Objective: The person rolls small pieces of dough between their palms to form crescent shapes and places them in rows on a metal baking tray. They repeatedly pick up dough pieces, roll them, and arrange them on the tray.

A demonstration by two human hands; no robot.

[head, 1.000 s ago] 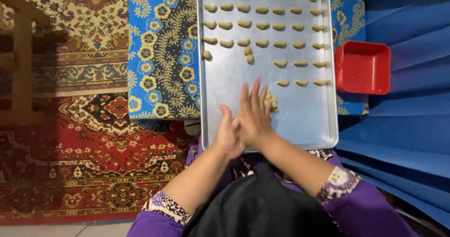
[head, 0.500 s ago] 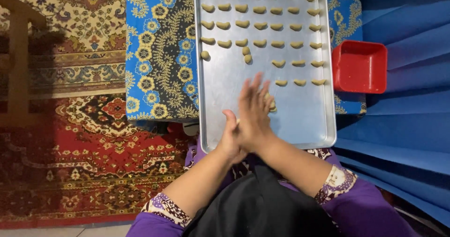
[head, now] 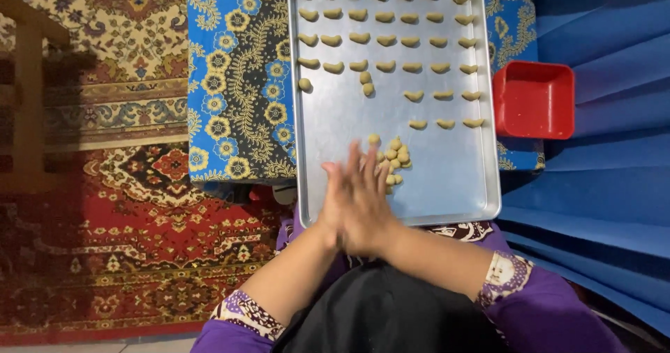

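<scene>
While palms press together, dough balls point(head: 394, 159) lie just beyond.

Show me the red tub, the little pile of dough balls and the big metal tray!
red tub point(head: 534, 102), head view, its inside floor.
pile of dough balls point(head: 395, 159), head view, middle of the heap.
metal tray point(head: 447, 178), head view, bare bottom.

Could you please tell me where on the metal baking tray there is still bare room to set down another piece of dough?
On the silver metal baking tray, bare patches lie along the near right corner, beside the small heap of dough balls, and down the left side below the lone ball. The far half is crowded with rows of crescent dough pieces.
</scene>
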